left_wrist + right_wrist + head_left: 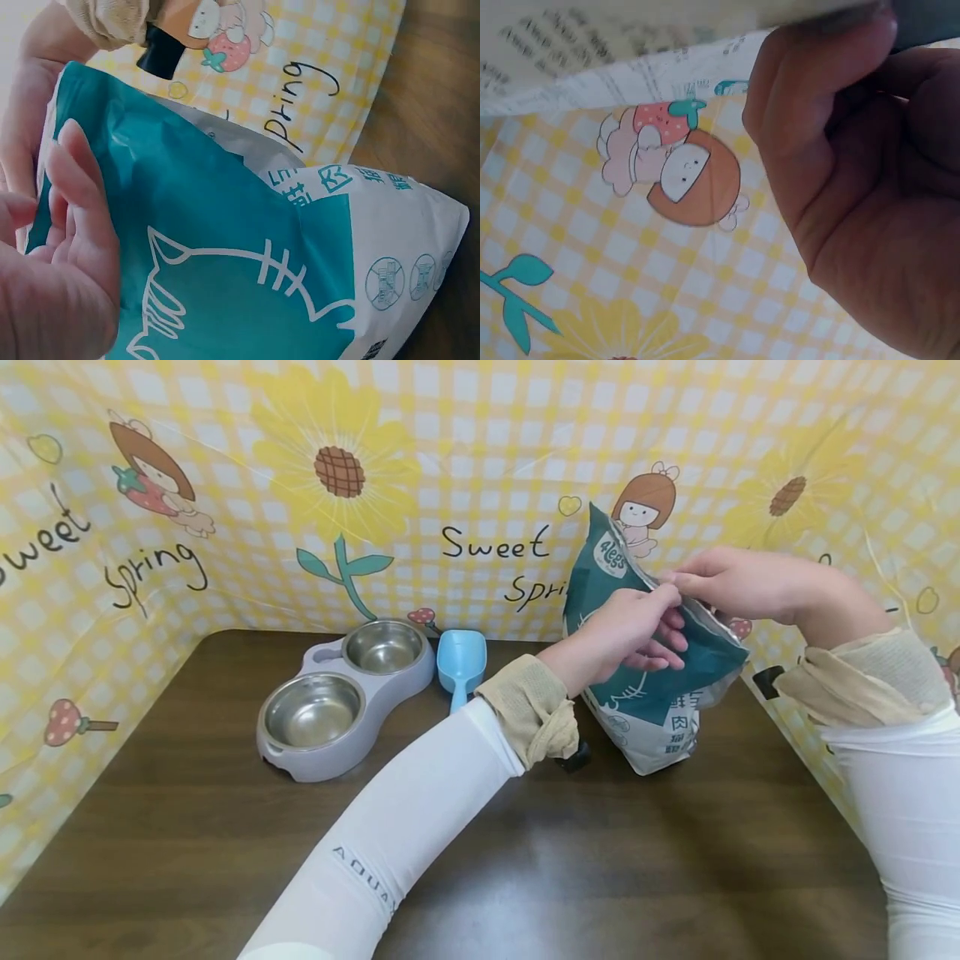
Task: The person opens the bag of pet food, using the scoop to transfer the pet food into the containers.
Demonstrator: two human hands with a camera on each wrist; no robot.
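A teal and white pet food bag (637, 697) with a "4legs" label stands tilted on the table, its top edge up at the hands. My left hand (630, 631) pinches the near side of that edge between thumb and forefinger, the other fingers lying along the bag's front. My right hand (757, 585) reaches over from the right and pinches the edge close beside the left fingertips. In the left wrist view, the left hand (67, 285) lies against the teal front. In the right wrist view, curled fingers of the right hand (855, 165) hold the bag's back (615, 45).
A lavender double feeder (375, 718) with two steel bowls stands left on the brown table (465, 877). Between feeder and bag lies a light blue scoop (461, 660), its handle end hidden behind the left arm. A yellow checked cloth (480, 468) covers the walls around.
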